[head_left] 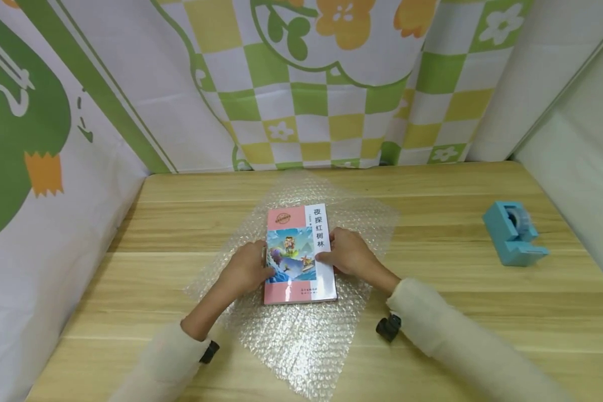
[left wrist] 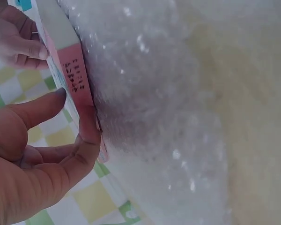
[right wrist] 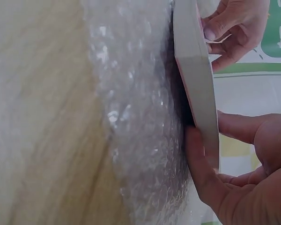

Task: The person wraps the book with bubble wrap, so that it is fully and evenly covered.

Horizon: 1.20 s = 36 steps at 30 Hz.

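A book (head_left: 301, 254) with a pink and white cover and a cartoon picture lies face up over a sheet of bubble wrap (head_left: 301, 340). My left hand (head_left: 244, 268) grips its left edge; in the left wrist view the thumb is on the cover and the fingers curl against the pink spine (left wrist: 77, 75). On the opposite side, my right hand (head_left: 350, 252) pinches the book, thumb on top and fingers beneath, beside the page edges (right wrist: 199, 89). A dark gap shows between book and wrap in the right wrist view.
A blue tape dispenser (head_left: 512, 234) with a clear roll stands on the right of the wooden table (head_left: 447, 223). Behind the table hangs a green, yellow and white checked cloth (head_left: 326, 111). White cloth walls (head_left: 100, 128) border both sides.
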Tool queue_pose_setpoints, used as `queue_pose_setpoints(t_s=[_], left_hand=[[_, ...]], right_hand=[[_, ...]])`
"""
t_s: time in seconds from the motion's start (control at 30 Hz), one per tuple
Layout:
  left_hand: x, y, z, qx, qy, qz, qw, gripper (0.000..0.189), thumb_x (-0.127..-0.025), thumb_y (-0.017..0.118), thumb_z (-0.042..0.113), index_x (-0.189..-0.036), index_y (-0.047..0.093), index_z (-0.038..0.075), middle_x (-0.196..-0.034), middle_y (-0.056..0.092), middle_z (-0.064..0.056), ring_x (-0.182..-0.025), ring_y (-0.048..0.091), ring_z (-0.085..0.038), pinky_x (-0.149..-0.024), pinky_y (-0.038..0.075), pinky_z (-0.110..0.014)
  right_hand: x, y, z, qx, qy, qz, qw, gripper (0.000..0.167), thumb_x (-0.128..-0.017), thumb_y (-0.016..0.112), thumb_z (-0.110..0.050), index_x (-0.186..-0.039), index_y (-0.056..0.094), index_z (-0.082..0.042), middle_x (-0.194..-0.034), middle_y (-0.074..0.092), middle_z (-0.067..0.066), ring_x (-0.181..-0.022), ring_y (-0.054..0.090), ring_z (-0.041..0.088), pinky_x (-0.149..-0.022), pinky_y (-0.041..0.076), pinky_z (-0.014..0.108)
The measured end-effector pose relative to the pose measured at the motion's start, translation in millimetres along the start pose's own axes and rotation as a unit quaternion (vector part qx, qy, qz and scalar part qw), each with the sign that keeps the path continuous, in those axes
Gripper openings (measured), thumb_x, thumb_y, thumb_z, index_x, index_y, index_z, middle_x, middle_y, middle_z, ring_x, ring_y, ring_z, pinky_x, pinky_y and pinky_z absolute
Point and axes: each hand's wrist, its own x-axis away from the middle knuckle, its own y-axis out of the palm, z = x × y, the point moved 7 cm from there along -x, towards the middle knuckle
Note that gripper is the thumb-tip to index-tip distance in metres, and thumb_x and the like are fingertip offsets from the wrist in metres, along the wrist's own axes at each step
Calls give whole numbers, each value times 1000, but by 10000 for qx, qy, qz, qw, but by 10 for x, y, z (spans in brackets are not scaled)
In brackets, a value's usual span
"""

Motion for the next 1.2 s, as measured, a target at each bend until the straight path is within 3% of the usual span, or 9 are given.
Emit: queue_pose_setpoints(t_s=[0.1,0.23,0.47,0.57,0.7,0.93,1.13,1.2], left_hand=[[18,12,5,-56,63,115,9999,49,-85,79,8,-125,56,-9,-76,57,-6,-76,55,-23,-65,49,-37],[35,22,-18,-7,6,203,9998,60,-85,79,10,-134,50,-10,-75,57,-6,-76,56,-25,-66,50,-39],[73,28,-4,-104,45,320,9994,75,-85,80,10,-145,39,-8,-114,64,-24,-109,60,-39,-91,51,-52],[93,13,3,-126,53,330,9994,76,-85,80,12,-147,39,-7,-116,63,-24,-108,60,-39,-91,51,-53],[102,-20,0,-151,32,372,9992,76,-85,81,15,-147,40,-4,-100,64,-14,-91,61,-31,-80,53,-48],[98,-36,-12,-177,155,384,9990,74,-84,81,17,-146,45,0,-95,61,-9,-85,58,-25,-73,52,-43],[97,-69,-37,-125,172,370,9991,73,-85,80,19,-147,45,3,-95,58,-11,-82,54,-24,-68,49,-41],[95,-76,-47,-128,173,390,9990,73,-86,80,21,-148,45,3,-103,59,-14,-86,56,-26,-71,51,-43]], right_hand=[[11,2,-25,357,-86,148,9992,38,-84,81,-21,-107,64,3,-84,65,7,-69,60,19,-58,51,29],[48,0,-59,917,-237,455,9945,46,-83,83,-28,-112,64,3,-88,63,8,-73,59,22,-62,52,34],[165,-29,-104,1362,-765,890,9837,72,-83,83,-32,-138,51,2,-116,56,19,-85,60,28,-72,56,43],[259,-43,-120,1376,-1150,964,9791,72,-84,82,-29,-141,49,1,-118,53,18,-87,58,26,-73,55,39],[431,-81,-159,1500,-1783,1068,9666,72,-83,84,-29,-140,51,0,-120,53,16,-100,54,26,-83,52,39],[736,-52,-192,1491,-2590,907,9500,72,-77,88,-34,-135,57,-4,-127,53,13,-117,51,28,-96,49,42],[981,52,-235,1617,-3475,558,9219,82,-72,90,-42,-138,55,-9,-136,50,16,-125,47,32,-102,45,47],[1066,110,-238,1691,-3717,380,9120,86,-71,90,-45,-141,53,-11,-137,49,15,-127,45,33,-105,42,50]])
